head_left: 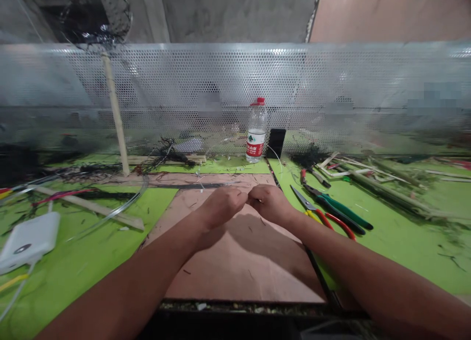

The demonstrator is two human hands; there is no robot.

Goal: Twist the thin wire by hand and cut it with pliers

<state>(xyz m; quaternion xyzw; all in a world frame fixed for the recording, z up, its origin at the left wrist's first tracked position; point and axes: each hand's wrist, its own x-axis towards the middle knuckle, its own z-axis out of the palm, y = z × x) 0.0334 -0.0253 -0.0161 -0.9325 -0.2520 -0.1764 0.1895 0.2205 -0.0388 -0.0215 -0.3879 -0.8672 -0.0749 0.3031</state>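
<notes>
My left hand (224,205) and my right hand (270,202) meet above a pinkish-brown board (235,276), fingertips touching or nearly so. Both hands have their fingers closed in a pinch. Whatever lies between the fingers is too small or hidden to name. Thin dark strands (206,186) lie on the board's far part, behind my left hand. To the right of my right hand are scissors (324,218) with red and yellow handles and green-handled pliers (342,210).
A water bottle (256,134) and a dark phone (276,143) stand by the perforated metal screen (184,85). An upright wooden stick (116,117) carries black netting. At left lies a white device (31,239); at right, green stalks (390,190).
</notes>
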